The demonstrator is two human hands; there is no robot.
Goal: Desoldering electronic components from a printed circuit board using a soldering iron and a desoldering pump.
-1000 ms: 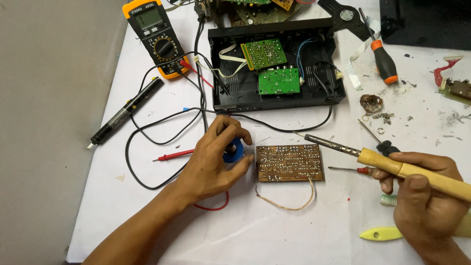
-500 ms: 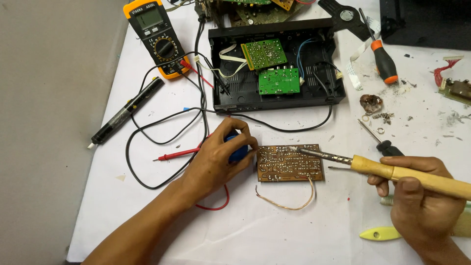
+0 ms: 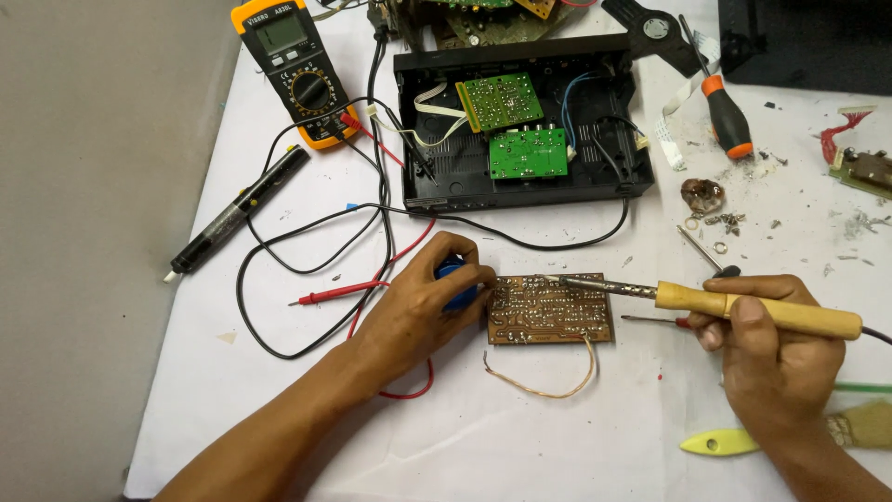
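A brown circuit board (image 3: 550,310) lies solder side up on the white table, with a thin bare wire loop (image 3: 544,383) hanging from its front edge. My left hand (image 3: 420,311) grips a small blue object (image 3: 453,284) against the board's left edge. My right hand (image 3: 773,349) holds a soldering iron with a wooden handle (image 3: 757,310). Its metal tip rests on the board's upper left area.
An open black case (image 3: 520,121) with two green boards sits behind. A yellow multimeter (image 3: 293,70), its red probe (image 3: 330,296), black leads and a dark pen-shaped tool (image 3: 237,212) lie left. An orange-handled screwdriver (image 3: 723,112), solder scraps, a yellow plastic tool (image 3: 720,442) and a brush lie right.
The soldering iron has swung left and down, from above the board's right side until its tip touches the board. My left hand has stayed on the blue object.
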